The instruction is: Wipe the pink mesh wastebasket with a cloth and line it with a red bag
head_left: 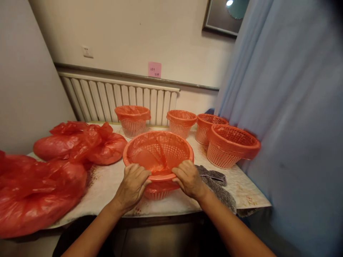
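Note:
A basket with perforated sides (158, 195) stands upright at the front of the table, lined with a thin red plastic bag (150, 160) folded over its rim. My left hand (134, 184) is closed on the near left part of the rim, fingers over the top and thumb below. On the near right part, my right hand (189, 178) grips the same rim and bag edge. A dark grey cloth (219, 191) lies on the table just right of my right hand.
Several more bag-lined baskets stand behind and right, including one at the back (133, 126) and one near the blue curtain (226, 153). Full red bags (43, 192) lie at left. A radiator (118, 94) runs along the wall behind the table (107, 185).

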{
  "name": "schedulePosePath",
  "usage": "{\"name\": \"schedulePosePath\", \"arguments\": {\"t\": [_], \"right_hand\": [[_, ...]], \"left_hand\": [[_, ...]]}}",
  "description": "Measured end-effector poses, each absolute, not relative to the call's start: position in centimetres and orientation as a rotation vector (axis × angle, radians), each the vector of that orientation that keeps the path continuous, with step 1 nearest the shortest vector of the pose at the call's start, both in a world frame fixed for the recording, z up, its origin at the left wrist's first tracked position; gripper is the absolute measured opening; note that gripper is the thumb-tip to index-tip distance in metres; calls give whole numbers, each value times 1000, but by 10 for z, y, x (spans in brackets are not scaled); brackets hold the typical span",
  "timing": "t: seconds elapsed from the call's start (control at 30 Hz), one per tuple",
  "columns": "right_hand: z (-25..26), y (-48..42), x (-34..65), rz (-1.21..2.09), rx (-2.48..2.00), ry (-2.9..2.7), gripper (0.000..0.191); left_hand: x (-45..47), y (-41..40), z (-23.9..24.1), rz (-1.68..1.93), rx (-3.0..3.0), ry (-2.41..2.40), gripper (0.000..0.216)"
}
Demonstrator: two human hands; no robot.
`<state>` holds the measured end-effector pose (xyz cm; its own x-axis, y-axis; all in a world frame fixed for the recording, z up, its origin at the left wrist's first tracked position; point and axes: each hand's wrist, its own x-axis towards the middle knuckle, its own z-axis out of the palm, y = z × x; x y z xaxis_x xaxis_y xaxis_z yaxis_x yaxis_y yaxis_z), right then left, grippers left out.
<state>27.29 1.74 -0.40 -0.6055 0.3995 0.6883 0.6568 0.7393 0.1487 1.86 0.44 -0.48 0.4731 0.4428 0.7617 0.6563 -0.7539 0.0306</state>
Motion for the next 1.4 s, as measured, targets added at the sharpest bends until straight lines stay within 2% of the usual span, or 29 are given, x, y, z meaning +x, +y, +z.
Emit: {"name": "schedulePosePath", "arguments": {"t": [0.17, 0.27, 0.43, 0.63, 0.73, 0.97, 1.4], "right_hand": [[-6, 21, 281, -464, -886, -2263, 51], [-4, 10, 259, -531, -968, -2218, 45], [-5, -7, 214, -655, -1071, -2130, 30], [-3, -9, 220, -655, -973, -2228, 26], [-3, -1, 245, -617, -931, -2271, 30], [-13, 36, 297, -440, -812, -2242, 55], [-26, 51, 303, -299, -718, -2062, 43]], "left_hand": [[8, 16, 1, -1126, -2534, -914, 27], [11, 10, 7, -1116, -2517, -943, 19], [36, -10, 2, -1091, -2505, -944, 32], [47, -9, -7, -1167, -2451, -930, 31], [47, -7, -5, -1155, -2449, -928, 25], [47, -3, -5, -1158, -2435, -930, 15], [49, 3, -9, -1202, -2407, -920, 15]]}}
